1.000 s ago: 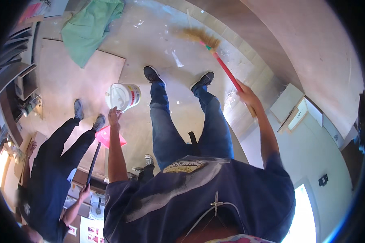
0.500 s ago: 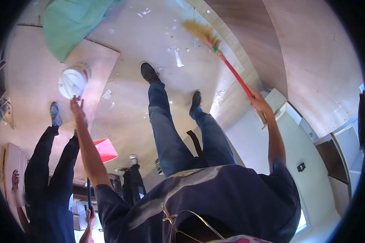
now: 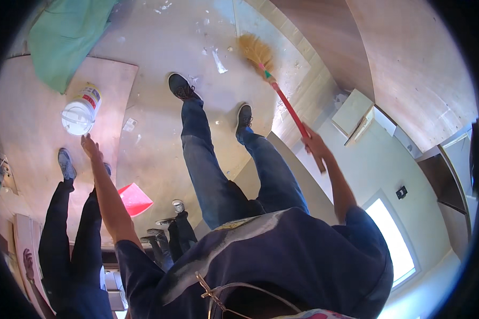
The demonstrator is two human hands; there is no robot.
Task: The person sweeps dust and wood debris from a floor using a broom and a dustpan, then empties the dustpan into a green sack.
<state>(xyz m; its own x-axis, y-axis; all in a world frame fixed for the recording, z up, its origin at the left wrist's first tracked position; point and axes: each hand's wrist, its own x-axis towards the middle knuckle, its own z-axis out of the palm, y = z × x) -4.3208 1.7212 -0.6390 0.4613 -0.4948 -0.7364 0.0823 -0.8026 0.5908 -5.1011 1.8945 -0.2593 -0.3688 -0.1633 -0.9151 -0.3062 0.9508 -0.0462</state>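
A soft grass broom (image 3: 258, 52) with a red handle is in my right hand (image 3: 315, 144), whose fingers wrap round the handle near its top end. Its tan bristles fan out low over the floor, ahead and to the right of my feet. My left hand (image 3: 92, 149) is stretched out to the left with its fingers extended, and it holds nothing. Just beyond those fingertips stands an upright white bucket (image 3: 80, 111) with a coloured label. Whether the fingertips touch its rim, I cannot tell.
The bucket stands on a thin brownish board (image 3: 109, 80). Green cloth (image 3: 64, 45) lies at the far left. A person in dark trousers (image 3: 56, 234) is at my left, by a red dustpan (image 3: 135, 200). White scraps (image 3: 219, 61) litter the floor. Low box-like cabinetry (image 3: 353, 113) stands right.
The view has swung slightly, shifting the scene left. My right hand has moved left with the broom, and the bristles are more spread. My left hand stays beside the bucket.
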